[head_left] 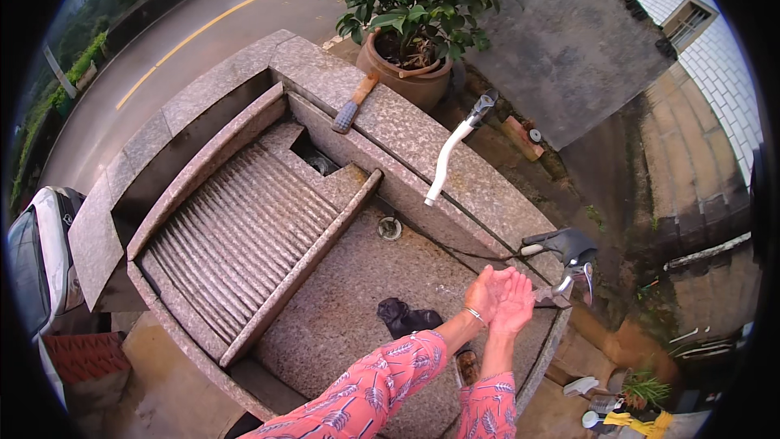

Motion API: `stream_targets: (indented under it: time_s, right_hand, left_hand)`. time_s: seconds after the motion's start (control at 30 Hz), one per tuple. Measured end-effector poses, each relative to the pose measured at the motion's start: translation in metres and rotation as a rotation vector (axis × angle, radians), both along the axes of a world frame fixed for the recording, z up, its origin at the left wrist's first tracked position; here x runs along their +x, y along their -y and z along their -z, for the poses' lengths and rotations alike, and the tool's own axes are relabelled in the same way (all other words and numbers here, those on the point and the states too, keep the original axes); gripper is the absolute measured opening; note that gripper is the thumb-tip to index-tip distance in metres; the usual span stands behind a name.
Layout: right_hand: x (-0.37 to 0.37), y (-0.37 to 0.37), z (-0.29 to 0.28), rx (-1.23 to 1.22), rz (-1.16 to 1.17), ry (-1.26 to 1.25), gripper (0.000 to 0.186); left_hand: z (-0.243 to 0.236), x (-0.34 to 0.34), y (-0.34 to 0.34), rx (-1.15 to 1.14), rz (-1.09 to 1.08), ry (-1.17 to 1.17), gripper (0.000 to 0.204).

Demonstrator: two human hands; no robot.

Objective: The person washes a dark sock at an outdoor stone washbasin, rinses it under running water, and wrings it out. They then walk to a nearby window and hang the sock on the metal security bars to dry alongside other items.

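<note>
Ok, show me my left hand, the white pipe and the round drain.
Left hand [488, 292], head view: on the palm.
White pipe [444, 159], head view: mid-tube.
Round drain [390, 229], head view: its centre.

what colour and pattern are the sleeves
The sleeves are pink with a grey-and-white leaf print, best seen in the head view.

Grey road [244, 36], yellow line [203, 31], white brick wall [725, 65], window [689, 23], daylight
</note>
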State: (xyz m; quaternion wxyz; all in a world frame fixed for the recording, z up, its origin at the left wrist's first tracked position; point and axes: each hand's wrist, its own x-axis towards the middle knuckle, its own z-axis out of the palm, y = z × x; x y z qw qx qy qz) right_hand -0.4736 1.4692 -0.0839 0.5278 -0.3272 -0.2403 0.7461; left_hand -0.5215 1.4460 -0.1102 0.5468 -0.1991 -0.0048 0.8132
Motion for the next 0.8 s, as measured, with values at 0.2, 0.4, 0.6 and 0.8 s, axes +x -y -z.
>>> stream_targets:
  time_s: [0.2, 0.4, 0.6, 0.8]
  right_hand:
    - [-0.041, 0.037, -0.031, -0.019, -0.137, 0.027, 0.04]
    - [-0.171, 0.13, -0.005, -0.179, -0.61, 0.08, 0.049]
    - [-0.277, 0.197, -0.06, -0.008, -1.03, 0.148, 0.068]
    - [-0.139, 0.2, -0.009, 0.105, -0.949, 0.758, 0.043]
  left_hand:
    - [-0.03, -0.04, 0.051, 0.12, -0.077, 0.05, 0.042]
    - [0.01, -0.155, 0.156, -0.254, -0.418, 0.038, 0.041]
    - [-0.023, -0.319, 0.266, -0.829, -0.389, -0.463, 0.052]
    - [-0.021, -0.237, 0.321, -0.886, -0.104, -0.87, 0.041]
